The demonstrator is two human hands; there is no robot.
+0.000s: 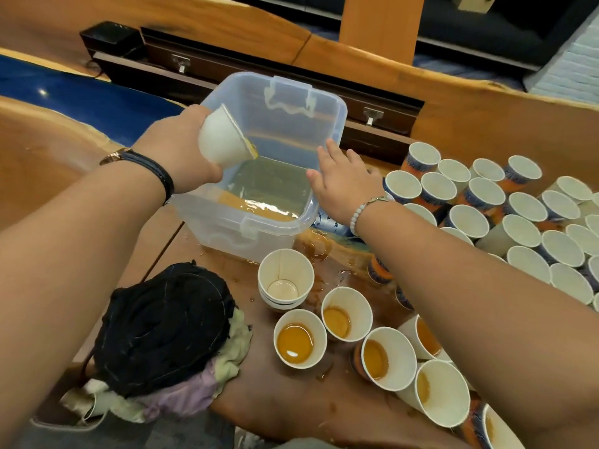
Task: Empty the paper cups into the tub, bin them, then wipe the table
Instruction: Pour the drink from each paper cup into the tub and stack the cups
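Wooden table [518, 124]: left hand [175, 150] grips tilted paper cup [223, 140].

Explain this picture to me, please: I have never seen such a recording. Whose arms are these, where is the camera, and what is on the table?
There is no machine here: a person works with bare hands. The one picture comes from a camera worn on the person's head, looking forward and down, so both arms reach in from the bottom. The left hand grips a white paper cup, tilted to pour into the clear plastic tub, which holds liquid. The right hand is open, fingers straight, beside the tub's right rim; whether it touches, I cannot tell. On the wooden table, near the person, stand cups holding amber drink, with spilled puddles beyond them. Many more cups crowd the right side. A heap of cloths lies at the left.
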